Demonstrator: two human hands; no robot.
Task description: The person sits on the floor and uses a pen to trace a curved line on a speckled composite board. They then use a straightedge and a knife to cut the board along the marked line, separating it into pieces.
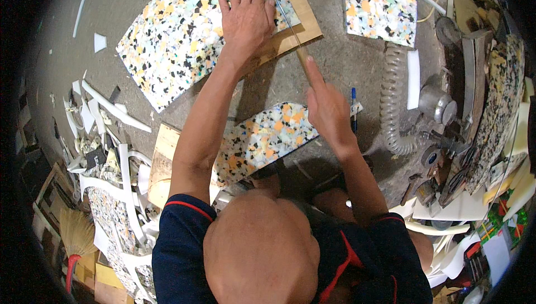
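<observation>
My left hand (245,22) lies flat, fingers stretched out, on a thick speckled foam sheet (173,47) in white, orange and black. My right hand (330,106) is closed around the handle of a long, thin-bladed knife (303,58). Its blade runs away from me along the sheet's right side, just right of my left fingers. Under that side of the sheet is a tan board (304,2), whose edge sticks out. A smaller speckled foam piece (268,133) with a curved edge lies nearer to me, below my hands. Beside my right hand is a blue pen (353,100).
Another speckled foam sheet (379,5) lies at the far right. A clear coiled hose (393,103) and metal machine parts (441,106) stand at the right. White foam offcuts (114,108) are heaped at the left, near a straw broom (81,231). A wooden block (162,156) sits by my left forearm.
</observation>
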